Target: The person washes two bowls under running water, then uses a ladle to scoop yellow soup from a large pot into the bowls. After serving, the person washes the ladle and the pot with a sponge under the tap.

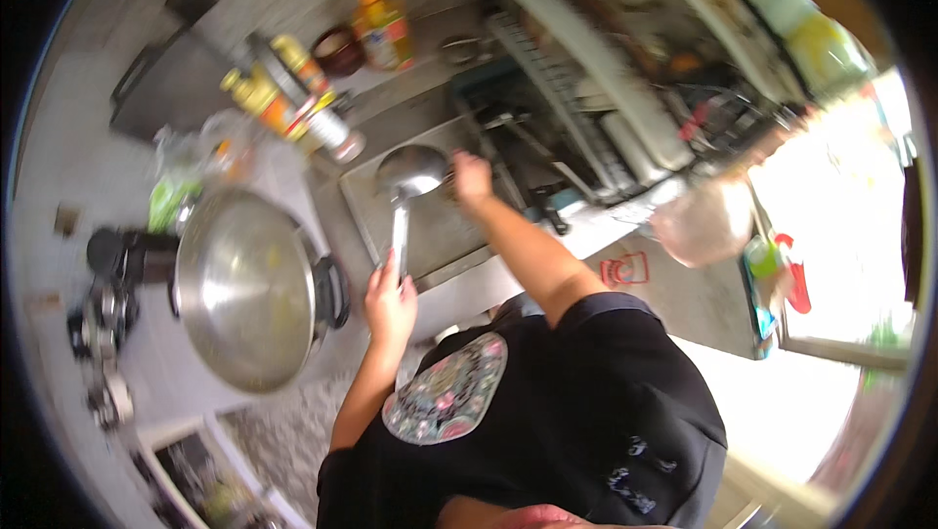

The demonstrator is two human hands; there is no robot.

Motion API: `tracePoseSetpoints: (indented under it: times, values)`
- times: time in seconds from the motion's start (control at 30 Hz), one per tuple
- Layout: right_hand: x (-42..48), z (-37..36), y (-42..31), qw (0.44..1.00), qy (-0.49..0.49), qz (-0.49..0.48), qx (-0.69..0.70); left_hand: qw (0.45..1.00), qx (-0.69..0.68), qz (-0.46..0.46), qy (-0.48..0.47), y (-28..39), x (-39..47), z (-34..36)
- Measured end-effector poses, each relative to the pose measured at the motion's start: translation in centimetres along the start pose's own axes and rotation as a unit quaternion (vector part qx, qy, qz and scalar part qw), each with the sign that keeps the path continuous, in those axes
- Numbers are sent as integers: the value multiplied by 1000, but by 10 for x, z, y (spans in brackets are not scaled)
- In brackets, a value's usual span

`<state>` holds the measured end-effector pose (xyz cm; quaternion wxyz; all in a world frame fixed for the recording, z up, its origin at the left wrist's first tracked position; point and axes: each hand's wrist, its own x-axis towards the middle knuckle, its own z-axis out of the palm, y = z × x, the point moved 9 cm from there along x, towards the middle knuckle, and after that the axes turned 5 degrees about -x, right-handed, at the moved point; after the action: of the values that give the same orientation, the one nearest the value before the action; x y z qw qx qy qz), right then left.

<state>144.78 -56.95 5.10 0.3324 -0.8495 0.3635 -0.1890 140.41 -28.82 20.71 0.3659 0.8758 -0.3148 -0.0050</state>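
Note:
My left hand [390,303] grips the handle of a steel ladle [415,170], whose bowl points away from me. My right hand [473,179] is right beside the ladle's bowl, its fingers curled and blurred. Whether it holds something small there, I cannot tell. Below the ladle is what looks like a shallow metal sink basin [432,236]. Left of my left hand stands a wide steel wok [245,294] with black side handles. Its inside is shiny, with faint yellowish patches.
Bottles [267,104], a dark cutting board [168,82], a brown pot [338,50] and an orange-topped pump bottle [381,27] line the back. A plastic bag with greens [172,199] lies behind the wok. A dish rack [549,104] borders the basin's right side.

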Motion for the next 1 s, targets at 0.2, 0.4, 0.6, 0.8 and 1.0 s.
tracePoseSetpoints:
  times: [0.2, 0.4, 0.6, 0.8, 1.0]
  values:
    - [-48, -56, -22, 991, -26, 110, 77, 867, -379, -258, -196, -39, -8, 56]
    - [-148, -130, -149, 915, -73, -381, -114, 791, -465, -209, -339, 9, -6, 38]
    - [-210, -179, -159, 874, -53, -387, -290, 734, -508, -146, -427, 84, -25, -1]
    - [-272, -262, -57, 940, -55, -133, -311, 716, -557, -66, -415, 110, -51, -7]
    - [-323, -435, 46, 923, 110, 158, -333, 788, -496, -22, -365, 98, -63, -27]
